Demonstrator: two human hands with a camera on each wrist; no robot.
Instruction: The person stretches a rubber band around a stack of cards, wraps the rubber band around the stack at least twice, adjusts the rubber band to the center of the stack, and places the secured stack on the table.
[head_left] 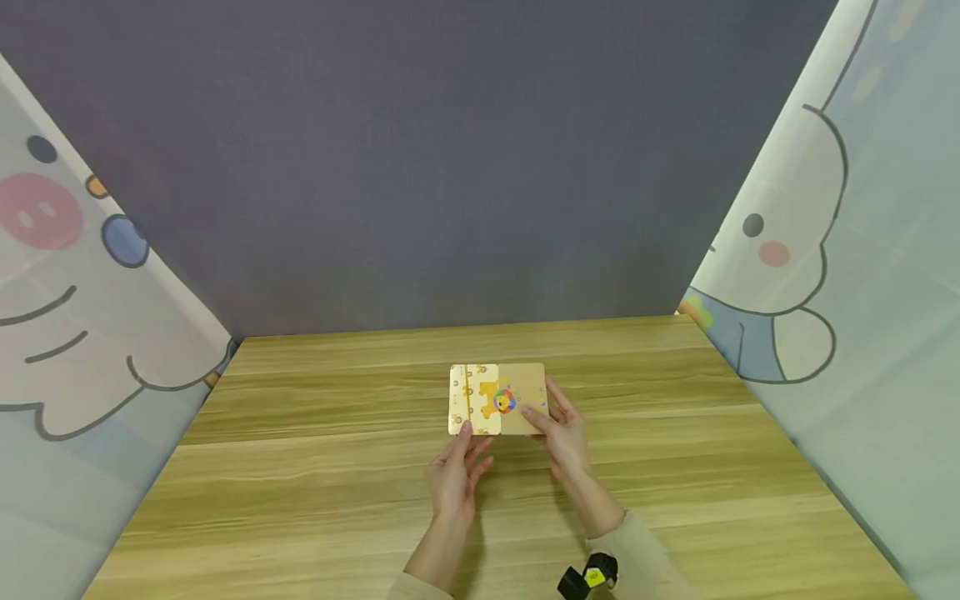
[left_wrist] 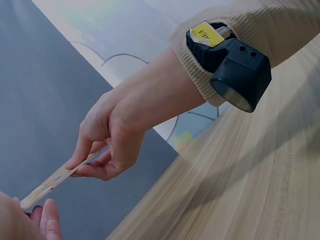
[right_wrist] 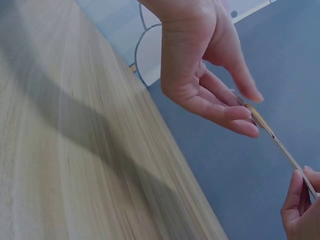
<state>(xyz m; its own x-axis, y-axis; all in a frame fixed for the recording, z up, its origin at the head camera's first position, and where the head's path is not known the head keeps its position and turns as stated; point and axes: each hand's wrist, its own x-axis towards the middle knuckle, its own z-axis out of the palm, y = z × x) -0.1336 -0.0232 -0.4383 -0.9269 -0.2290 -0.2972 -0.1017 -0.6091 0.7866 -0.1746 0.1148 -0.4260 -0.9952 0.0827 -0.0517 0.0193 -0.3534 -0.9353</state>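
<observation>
A small, thin notebook point(head_left: 523, 379) is held up above the table, between both hands. Its left part is cream with little animal prints and a yellow strip; the right part is plain brown, with a cartoon lion across the middle. My left hand point(head_left: 450, 483) pinches the lower left edge, thumb on top and fingers below. At the right end my right hand point(head_left: 567, 442) grips it, thumb on the cover and fingers behind. The left wrist view shows the notebook point(left_wrist: 47, 185) edge-on, tilted, with the right hand point(left_wrist: 112, 130) beyond. Edge-on too, the notebook point(right_wrist: 282, 147) spans both hands in the right wrist view.
A wood-grain table point(head_left: 315, 483) lies beneath the hands. Behind it rises a dark grey panel point(head_left: 450, 167). Cartoon-printed cloths point(head_left: 862, 433) hang at both sides. A black wrist camera point(left_wrist: 240, 75) with a yellow label is strapped to the right sleeve.
</observation>
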